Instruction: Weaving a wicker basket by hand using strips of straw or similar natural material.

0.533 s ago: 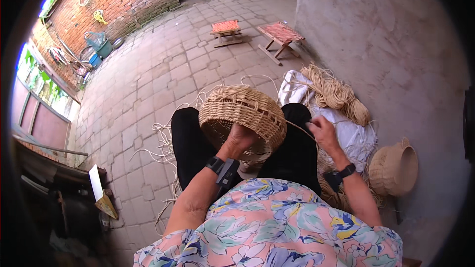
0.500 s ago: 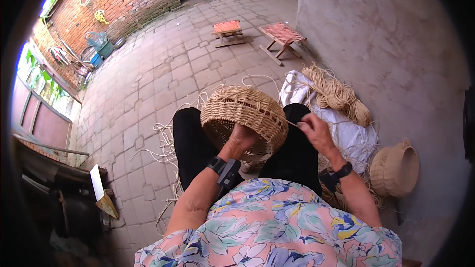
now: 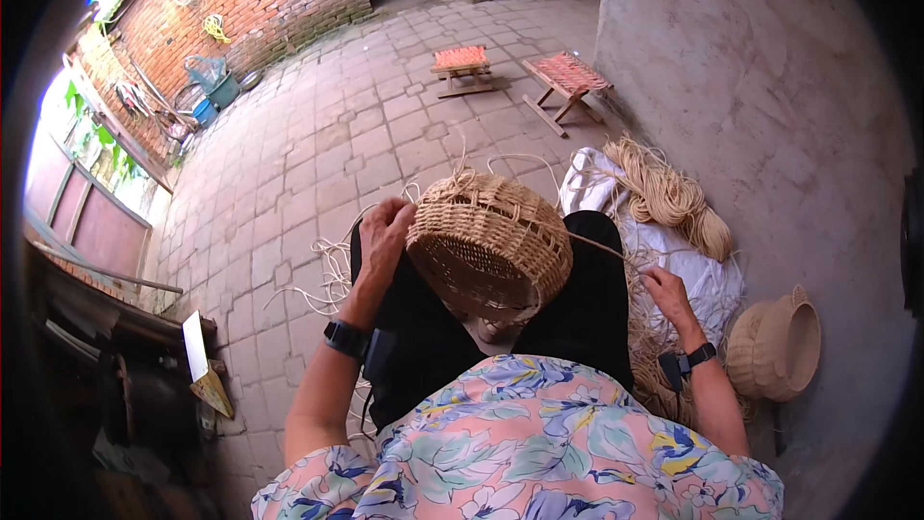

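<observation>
A round woven straw basket (image 3: 491,231) rests tilted between my black-clad knees, its hollow partly facing me and loose strands at its top. My left hand (image 3: 385,236) grips its upper left side, fingers curled at the weave. A tan cord (image 3: 597,245) runs from the basket's right side toward my right hand (image 3: 669,294), whose fingers are pinched on it, beside my right knee. Loose pale cords trail on the paving around my legs.
A white sack (image 3: 701,289) with a tan cord bundle (image 3: 679,202) lies at right, beside a second basket (image 3: 760,356) and a plain wall (image 3: 741,67). Two woven-top stools (image 3: 568,72) stand ahead. A brick wall (image 3: 173,10) and buckets (image 3: 221,89) are at back left.
My left hand has come out of the basket's hollow to its left side. My right hand has moved right and down, away from the basket, along the cord.
</observation>
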Available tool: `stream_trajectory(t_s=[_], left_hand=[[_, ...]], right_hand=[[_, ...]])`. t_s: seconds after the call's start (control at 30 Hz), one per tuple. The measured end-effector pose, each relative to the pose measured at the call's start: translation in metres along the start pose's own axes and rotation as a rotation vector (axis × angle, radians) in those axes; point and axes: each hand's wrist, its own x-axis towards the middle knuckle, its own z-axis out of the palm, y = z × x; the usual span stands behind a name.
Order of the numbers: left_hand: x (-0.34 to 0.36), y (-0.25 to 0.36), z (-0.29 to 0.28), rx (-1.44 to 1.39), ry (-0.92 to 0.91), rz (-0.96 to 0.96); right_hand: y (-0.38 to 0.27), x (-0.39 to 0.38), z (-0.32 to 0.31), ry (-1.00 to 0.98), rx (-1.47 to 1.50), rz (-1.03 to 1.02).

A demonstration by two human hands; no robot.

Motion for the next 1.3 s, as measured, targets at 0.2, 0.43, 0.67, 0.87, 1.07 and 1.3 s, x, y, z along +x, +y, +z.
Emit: stream_trajectory(t_s=[0.2,0.43,0.67,0.87,1.07,1.3], left_hand=[[0.038,0.034,0.042,0.478,-0.111,0.473],[0.061,0.026,0.035,0.345,-0.289,0.263],[0.055,0.026,0.008,-0.687,-0.295,0.002],[0.043,0.029,0.009,-0.537,-0.241,-0.018],[0.036,0.039,0.015,-0.480,-0.224,0.067],[0.038,0.022,0.008,-0.514,-0.208,-0.010]], right_hand=[[-0.078,-0.005,0.025,0.205,-0.044,-0.386],[-0.090,-0.010,0.023,0.214,0.031,-0.388],[-0.155,0.011,0.028,0.271,0.157,-0.517],[-0.272,0.059,0.070,0.148,0.083,-0.804],[-0.312,0.098,0.107,-0.182,0.061,-1.093],[-0.320,0.098,0.116,-0.429,-0.016,-0.910]])
